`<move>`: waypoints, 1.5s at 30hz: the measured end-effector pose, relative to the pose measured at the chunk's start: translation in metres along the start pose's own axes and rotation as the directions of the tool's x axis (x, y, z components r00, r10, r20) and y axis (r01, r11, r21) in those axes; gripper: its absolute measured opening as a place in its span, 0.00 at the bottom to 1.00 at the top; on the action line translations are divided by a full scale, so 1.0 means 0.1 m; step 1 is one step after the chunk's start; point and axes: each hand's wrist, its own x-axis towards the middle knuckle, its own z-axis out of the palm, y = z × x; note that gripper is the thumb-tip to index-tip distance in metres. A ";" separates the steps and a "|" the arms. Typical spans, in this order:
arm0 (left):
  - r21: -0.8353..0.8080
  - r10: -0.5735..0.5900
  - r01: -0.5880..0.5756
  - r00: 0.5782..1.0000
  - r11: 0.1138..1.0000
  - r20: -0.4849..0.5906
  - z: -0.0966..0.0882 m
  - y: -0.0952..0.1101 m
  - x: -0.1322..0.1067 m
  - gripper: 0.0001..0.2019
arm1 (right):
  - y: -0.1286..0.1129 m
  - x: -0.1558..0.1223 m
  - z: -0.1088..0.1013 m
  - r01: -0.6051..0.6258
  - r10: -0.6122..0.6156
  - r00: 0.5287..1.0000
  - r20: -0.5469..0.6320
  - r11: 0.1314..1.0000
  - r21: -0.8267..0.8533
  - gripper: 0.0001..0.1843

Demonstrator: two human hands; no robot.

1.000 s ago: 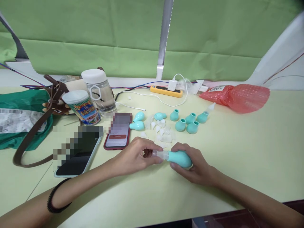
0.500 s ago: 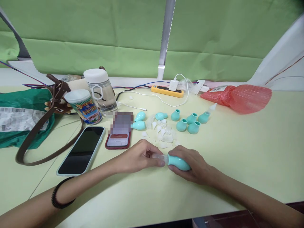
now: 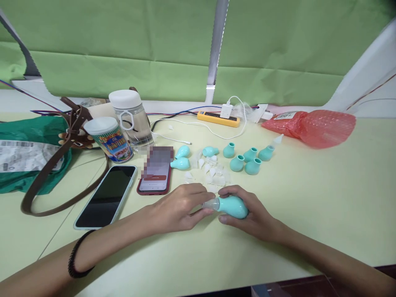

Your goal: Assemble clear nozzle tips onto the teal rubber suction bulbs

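My right hand is wrapped round a turquoise rubber bulb, its neck pointing left. A clear plastic nozzle sits at the mouth of that bulb. Thumb and fingers of my left hand pinch the nozzle from both sides; its far end is partly hidden by them. Just beyond my hands lie several loose translucent nozzle pieces. Several more turquoise bulbs stand to the right of these, and one bulb has a nozzle fitted. Other bulbs lie on their sides near the phones.
On the left are a black-screened phone, a red-cased phone, a snack tub, a water bottle, a brown strap and a green parcel. A yellow power strip and red bubble wrap are at the back.
The nozzle now meets the bulb's mouth more closely. My left fingers have shifted over its top, and my right fingers have loosened slightly round the bulb.
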 end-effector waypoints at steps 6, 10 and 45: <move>-0.015 0.066 -0.065 0.997 0.998 0.048 -0.02 0.01 0.01 0.13 | -0.05 0.04 -0.02 -0.113 0.103 0.993 0.064 0.979 0.171 0.18; 0.064 0.150 -0.157 0.984 0.986 0.101 -0.03 0.05 0.02 0.13 | -0.06 0.04 -0.03 -0.109 0.081 0.988 0.128 0.968 0.224 0.16; 0.754 -0.129 -0.093 0.965 0.651 0.230 0.06 -0.53 0.07 0.18 | 0.01 0.07 0.03 -0.307 0.386 0.921 -0.049 0.798 0.519 0.13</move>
